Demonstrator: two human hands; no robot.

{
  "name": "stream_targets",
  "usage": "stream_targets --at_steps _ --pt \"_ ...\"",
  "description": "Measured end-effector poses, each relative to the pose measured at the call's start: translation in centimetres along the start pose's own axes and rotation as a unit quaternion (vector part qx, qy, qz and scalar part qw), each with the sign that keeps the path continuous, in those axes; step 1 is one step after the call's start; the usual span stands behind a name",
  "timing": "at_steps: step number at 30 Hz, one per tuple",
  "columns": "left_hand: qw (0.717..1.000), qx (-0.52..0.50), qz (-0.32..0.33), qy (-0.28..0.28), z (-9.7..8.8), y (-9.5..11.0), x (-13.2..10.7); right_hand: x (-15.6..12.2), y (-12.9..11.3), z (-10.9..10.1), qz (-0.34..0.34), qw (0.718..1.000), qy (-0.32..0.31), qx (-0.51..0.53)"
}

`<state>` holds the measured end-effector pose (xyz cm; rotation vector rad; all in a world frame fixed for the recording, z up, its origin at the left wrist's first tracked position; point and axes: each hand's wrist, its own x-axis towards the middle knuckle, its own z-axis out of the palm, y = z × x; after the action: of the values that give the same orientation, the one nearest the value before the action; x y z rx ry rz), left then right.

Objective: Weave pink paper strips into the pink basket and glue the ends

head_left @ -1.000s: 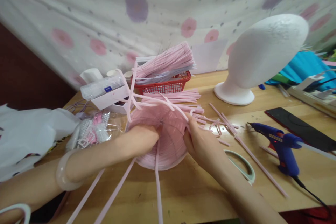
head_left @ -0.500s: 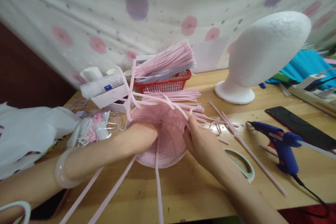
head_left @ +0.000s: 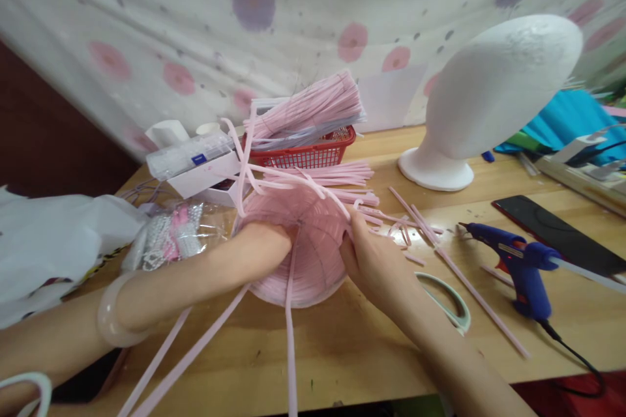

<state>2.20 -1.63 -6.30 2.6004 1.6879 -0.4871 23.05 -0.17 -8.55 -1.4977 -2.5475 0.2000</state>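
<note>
A round pink woven basket (head_left: pixel 313 247) of thin strips lies tilted toward me on the wooden table (head_left: pixel 352 345), with long loose pink strips (head_left: pixel 288 339) trailing from it toward the front edge. My left hand (head_left: pixel 264 244) is closed on the basket's left side, fingers curled onto the weave near its middle. My right hand (head_left: pixel 372 257) grips the basket's right rim, fingers curled round it. A pale bangle (head_left: pixel 110 313) sits on my left wrist.
Behind the basket stand a red basket (head_left: pixel 303 153) heaped with pink strips and a white box (head_left: pixel 195 166). A foam head form (head_left: pixel 489 98) stands back right. A blue glue gun (head_left: pixel 523 264), green scissors (head_left: pixel 452 306), a black slab (head_left: pixel 552 234) and a bead bag (head_left: pixel 169 238) lie around.
Both hands keep their hold on the pink basket and shift it slightly. The camera has tipped a little, so everything sits a bit higher in view.
</note>
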Motion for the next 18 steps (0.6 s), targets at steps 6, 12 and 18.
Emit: stream_targets --at_steps 6,12,18 --pt "0.997 -0.009 -0.009 -0.076 -1.8 0.9 -0.5 0.0 0.0 0.0 0.003 1.0 0.005 0.016" --pt "0.998 -0.01 -0.004 -0.065 -0.2 0.5 -0.6 0.0 -0.1 -0.1 -0.005 1.0 0.016 0.006" --pt "0.999 -0.01 0.004 -0.049 0.5 0.2 -0.5 0.0 -0.2 -0.3 0.004 1.0 -0.009 0.01"
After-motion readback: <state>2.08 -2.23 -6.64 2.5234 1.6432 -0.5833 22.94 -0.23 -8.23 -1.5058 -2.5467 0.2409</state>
